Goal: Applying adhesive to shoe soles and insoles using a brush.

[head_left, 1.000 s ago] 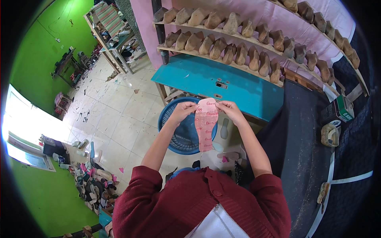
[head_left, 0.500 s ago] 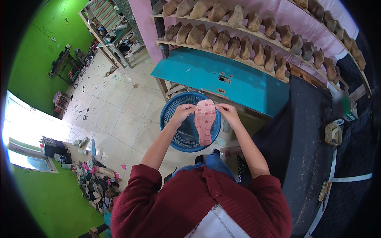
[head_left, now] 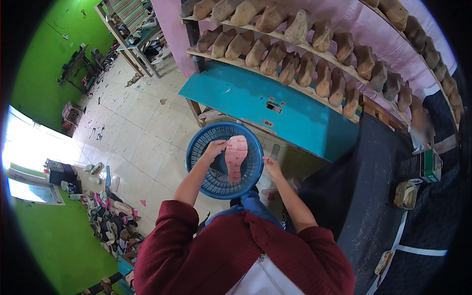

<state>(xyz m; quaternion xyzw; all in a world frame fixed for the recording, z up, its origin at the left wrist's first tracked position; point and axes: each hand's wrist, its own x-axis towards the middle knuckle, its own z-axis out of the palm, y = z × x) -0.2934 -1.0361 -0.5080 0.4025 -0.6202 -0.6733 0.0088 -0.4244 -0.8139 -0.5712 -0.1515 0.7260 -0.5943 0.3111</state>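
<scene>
Over a round blue plastic basket (head_left: pixel 253 173), my left hand (head_left: pixel 216 149) pinches the upper left edge of a pink insole (head_left: pixel 236 156) with red print. The insole hangs lengthwise toward me, its wide end away from me. My right hand (head_left: pixel 272 167) is off the insole, just beyond the basket's right rim. Its fingers are drawn together, and anything between them is too small to make out. The insole partly hides the basket's bottom.
Behind the basket stands a turquoise bench (head_left: pixel 236 91) under shelves of wooden shoe lasts (head_left: pixel 275 56). A dark-covered table (head_left: pixel 354 196) at the right bears a green tin (head_left: pixel 427 166) and a small tub (head_left: pixel 406 194). Shoes and scraps (head_left: pixel 110 221) lie piled at the left.
My right hand has let go of the insole's right edge and moved away from it, past the basket's rim. The left hand still holds the insole, now lower over the basket.
</scene>
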